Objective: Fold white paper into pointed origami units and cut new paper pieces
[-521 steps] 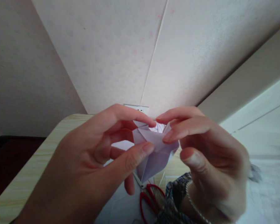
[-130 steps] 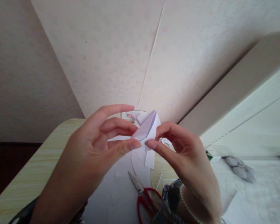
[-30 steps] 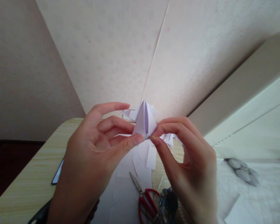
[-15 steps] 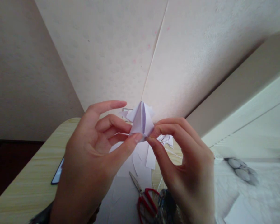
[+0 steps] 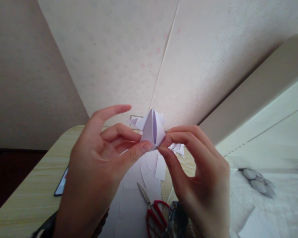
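A small folded white paper piece (image 5: 152, 129), pointed at the top with an upright slit down its front, is held up above the table. My left hand (image 5: 101, 158) pinches its lower left side between thumb and bent fingers, with the index finger lifted clear. At the lower right corner, my right hand (image 5: 196, 162) grips the paper between thumb and fingertips. Below the hands, red-handled scissors (image 5: 154, 211) lie on white paper sheets (image 5: 136, 198), blades pointing away from me. The paper's back side is hidden.
Cut paper scraps (image 5: 177, 148) lie behind my right hand on the light wooden table (image 5: 39, 178). A phone (image 5: 61, 185) rests partly hidden by my left wrist. The patterned wall (image 5: 119, 59) rises close behind. To the right is a pale quilted surface (image 5: 283, 198).
The folded paper has shifted slightly to the right with both hands, and its front slit looks a little wider. The scissors and sheets have stayed put.
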A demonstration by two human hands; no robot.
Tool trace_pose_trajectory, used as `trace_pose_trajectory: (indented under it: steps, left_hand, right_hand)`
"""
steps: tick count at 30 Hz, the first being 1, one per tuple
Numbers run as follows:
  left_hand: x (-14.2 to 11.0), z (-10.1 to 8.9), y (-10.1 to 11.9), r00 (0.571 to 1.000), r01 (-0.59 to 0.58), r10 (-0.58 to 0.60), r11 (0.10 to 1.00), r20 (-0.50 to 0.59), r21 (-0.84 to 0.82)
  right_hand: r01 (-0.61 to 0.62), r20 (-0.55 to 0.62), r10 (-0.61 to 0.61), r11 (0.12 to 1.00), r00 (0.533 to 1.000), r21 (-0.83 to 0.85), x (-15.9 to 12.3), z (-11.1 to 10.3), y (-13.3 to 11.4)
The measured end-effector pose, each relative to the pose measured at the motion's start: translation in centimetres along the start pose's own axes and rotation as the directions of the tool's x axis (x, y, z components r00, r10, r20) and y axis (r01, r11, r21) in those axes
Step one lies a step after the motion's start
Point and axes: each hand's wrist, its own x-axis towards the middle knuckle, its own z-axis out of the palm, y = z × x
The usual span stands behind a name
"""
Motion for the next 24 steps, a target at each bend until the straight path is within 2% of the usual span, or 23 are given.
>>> trace_pose_trajectory:
  steps: [6,15,24]
  left_hand:
    - [-0.32,0.29,-0.05,0.999,-0.029,0.029,1.0,-0.017,-0.011]
    - [0.47,-0.08,-0.39,0.996,0.006,-0.003,1.0,0.091,-0.026]
    - [-0.19,0.35,-0.27,0.989,-0.148,0.146,0.987,0.03,0.067]
  right_hand:
    - [0.0,-0.025,0.0,1.0,1.0,-0.01,-0.15,0.02,-0.14]
    - [-0.04,-0.105,0.038,0.999,0.994,-0.012,-0.23,0.0,0.14]
    - [-0.033,-0.102,0.031,0.999,0.994,-0.016,-0.16,0.38,-0.17]
